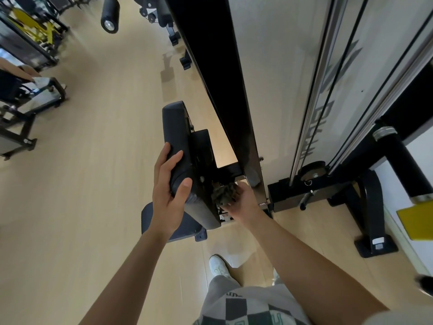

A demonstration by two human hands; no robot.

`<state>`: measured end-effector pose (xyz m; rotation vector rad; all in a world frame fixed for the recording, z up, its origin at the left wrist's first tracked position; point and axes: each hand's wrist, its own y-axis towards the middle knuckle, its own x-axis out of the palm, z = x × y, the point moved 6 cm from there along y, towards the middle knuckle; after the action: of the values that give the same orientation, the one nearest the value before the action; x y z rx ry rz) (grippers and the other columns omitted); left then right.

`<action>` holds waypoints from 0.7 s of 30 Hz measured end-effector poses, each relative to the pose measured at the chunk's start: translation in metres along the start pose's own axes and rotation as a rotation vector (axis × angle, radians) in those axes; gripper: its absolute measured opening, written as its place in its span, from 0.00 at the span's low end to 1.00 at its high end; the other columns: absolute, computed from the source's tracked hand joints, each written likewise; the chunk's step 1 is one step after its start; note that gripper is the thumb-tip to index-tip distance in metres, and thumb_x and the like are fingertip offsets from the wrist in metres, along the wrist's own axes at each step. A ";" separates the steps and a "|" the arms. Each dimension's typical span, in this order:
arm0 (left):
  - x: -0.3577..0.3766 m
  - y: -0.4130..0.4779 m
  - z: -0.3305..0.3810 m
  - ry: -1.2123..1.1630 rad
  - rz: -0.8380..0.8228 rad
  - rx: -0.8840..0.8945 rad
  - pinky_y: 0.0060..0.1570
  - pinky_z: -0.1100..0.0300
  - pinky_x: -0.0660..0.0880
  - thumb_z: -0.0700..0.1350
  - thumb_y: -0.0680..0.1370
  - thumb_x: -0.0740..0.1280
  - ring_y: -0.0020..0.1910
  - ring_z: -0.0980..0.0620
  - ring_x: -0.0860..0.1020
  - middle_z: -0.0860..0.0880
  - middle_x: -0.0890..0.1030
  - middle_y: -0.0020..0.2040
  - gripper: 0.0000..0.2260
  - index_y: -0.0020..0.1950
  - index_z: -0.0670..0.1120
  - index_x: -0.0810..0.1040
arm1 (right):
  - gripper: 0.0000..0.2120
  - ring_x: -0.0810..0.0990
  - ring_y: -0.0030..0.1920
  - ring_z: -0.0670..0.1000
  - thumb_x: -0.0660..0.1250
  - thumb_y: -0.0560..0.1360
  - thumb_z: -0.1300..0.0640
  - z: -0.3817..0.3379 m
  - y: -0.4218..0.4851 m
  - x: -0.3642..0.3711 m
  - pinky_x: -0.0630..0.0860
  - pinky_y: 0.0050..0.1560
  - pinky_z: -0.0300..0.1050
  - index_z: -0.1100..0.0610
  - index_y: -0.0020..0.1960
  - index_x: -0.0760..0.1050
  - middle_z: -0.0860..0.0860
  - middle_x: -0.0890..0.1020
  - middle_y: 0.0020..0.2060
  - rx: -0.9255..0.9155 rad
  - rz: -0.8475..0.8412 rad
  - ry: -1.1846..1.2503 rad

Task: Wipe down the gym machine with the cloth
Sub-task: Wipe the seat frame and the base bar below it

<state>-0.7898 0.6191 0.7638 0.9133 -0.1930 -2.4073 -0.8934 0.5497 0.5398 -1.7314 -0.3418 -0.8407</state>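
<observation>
Behind the back pad (178, 137), my right hand (243, 202) is bunched round the dark cloth (225, 194), pressing it to the black bracket (201, 156) that joins the pad to the upright (225, 90). My left hand (167, 191) clasps the pad's edge, steadying it. I judge I'm wiping the mount; next I'd work the cloth along the bracket. No container shows
</observation>
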 end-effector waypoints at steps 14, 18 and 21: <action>0.000 0.000 -0.002 0.008 0.009 0.005 0.76 0.54 0.62 0.50 0.80 0.61 0.79 0.48 0.61 0.44 0.62 0.80 0.24 0.74 0.41 0.70 | 0.24 0.72 0.68 0.68 0.62 0.79 0.53 0.004 -0.018 0.033 0.69 0.70 0.65 0.63 0.71 0.69 0.65 0.72 0.69 0.022 -0.052 0.406; -0.001 -0.001 0.000 0.000 0.011 0.003 0.76 0.57 0.62 0.50 0.80 0.61 0.79 0.50 0.61 0.44 0.61 0.80 0.24 0.74 0.41 0.70 | 0.21 0.74 0.66 0.68 0.61 0.81 0.53 0.000 -0.031 0.042 0.75 0.62 0.67 0.62 0.70 0.73 0.65 0.75 0.68 0.016 -0.106 0.434; 0.000 -0.002 0.000 -0.010 0.003 -0.009 0.76 0.57 0.62 0.50 0.80 0.61 0.79 0.50 0.60 0.45 0.61 0.80 0.24 0.74 0.40 0.70 | 0.19 0.76 0.66 0.68 0.60 0.82 0.54 -0.001 -0.035 0.042 0.76 0.61 0.68 0.63 0.68 0.76 0.65 0.77 0.65 0.008 -0.144 0.412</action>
<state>-0.7904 0.6204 0.7633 0.8964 -0.1868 -2.4082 -0.8855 0.5522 0.5935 -1.4925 -0.1916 -1.2709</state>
